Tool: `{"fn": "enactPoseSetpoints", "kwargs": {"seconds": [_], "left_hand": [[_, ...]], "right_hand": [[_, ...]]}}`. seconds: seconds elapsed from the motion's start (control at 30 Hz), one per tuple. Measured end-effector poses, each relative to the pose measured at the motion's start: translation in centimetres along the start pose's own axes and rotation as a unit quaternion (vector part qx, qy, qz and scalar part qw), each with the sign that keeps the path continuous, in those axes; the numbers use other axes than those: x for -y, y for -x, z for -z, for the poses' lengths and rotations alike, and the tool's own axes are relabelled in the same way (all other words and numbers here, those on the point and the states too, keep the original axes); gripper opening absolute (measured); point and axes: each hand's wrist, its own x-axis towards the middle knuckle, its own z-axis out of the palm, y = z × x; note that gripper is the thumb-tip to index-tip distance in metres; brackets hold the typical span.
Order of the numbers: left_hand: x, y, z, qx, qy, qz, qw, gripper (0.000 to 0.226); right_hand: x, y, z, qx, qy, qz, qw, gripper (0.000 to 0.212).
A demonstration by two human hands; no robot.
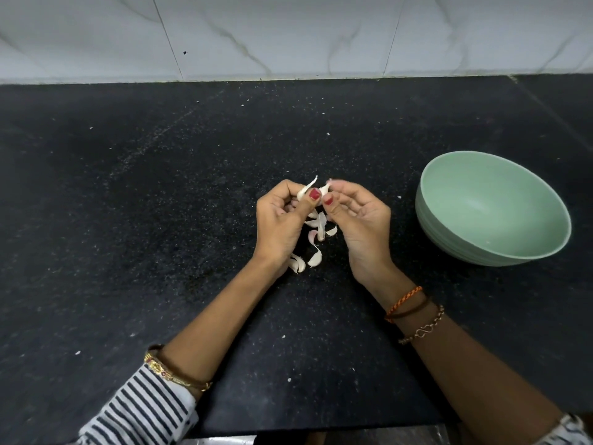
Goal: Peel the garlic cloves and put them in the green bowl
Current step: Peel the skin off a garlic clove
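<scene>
While pinched by both thumbs [313, 195], clove [305, 191] protrudes.

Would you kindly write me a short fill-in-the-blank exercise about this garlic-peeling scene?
1. Both hands pinch a garlic clove above the ____ countertop.
2. The green bowl contains ____ cloves.
3. The bowl stands nearest the ____ hand.
4. The left hand has ____ nail polish.

Answers: black; no; right; red

Black speckled desk [160, 203], dotted with tiny white flecks. Green bowl [449, 239] on right side. Heap of garlic cloves [316, 232] at centre, well apart from bowl.
</scene>
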Motion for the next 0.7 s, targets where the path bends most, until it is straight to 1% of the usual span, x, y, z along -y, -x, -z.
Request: {"fn": "enactPoseSetpoints", "kwargs": {"seconds": [0.1,0.17,0.27,0.33,0.43,0.57,0.7], "left_hand": [[0.1,0.2,-0.1,0.001,0.011,0.009,1.0,0.013],[0.1,0.4,-0.2,0.004,0.026,0.014,1.0,0.011],[0.0,0.7,-0.6,-0.016,0.071,0.027,0.997,0.019],[0.0,0.8,-1.0,-0.039,0.074,0.016,0.996,0.019],[0.4,0.9,-1.1,-0.045,0.075,0.002,0.996,0.015],[0.6,1.2,-1.3,-0.032,0.041,-0.016,0.999,0.018],[-0.1,0.9,-1.0,-0.023,-0.024,-0.055,0.998,0.017]], "right_hand": [[-0.2,0.1,-0.2,-0.014,0.04,0.027,0.999,0.011],[-0.3,0.2,-0.3,-0.021,0.042,0.042,0.998,0.011],[-0.4,0.4,-0.6,-0.035,0.034,0.061,0.997,0.012],[-0.5,0.6,-0.9,-0.039,0.022,0.066,0.997,0.013],[-0.7,0.6,-1.5,-0.039,-0.009,0.051,0.998,0.019],[-0.7,0.2,-1.6,-0.066,-0.036,0.012,0.997,0.02],[0.0,0.0,-1.4,-0.05,-0.037,0.0,0.998,0.016]]}}
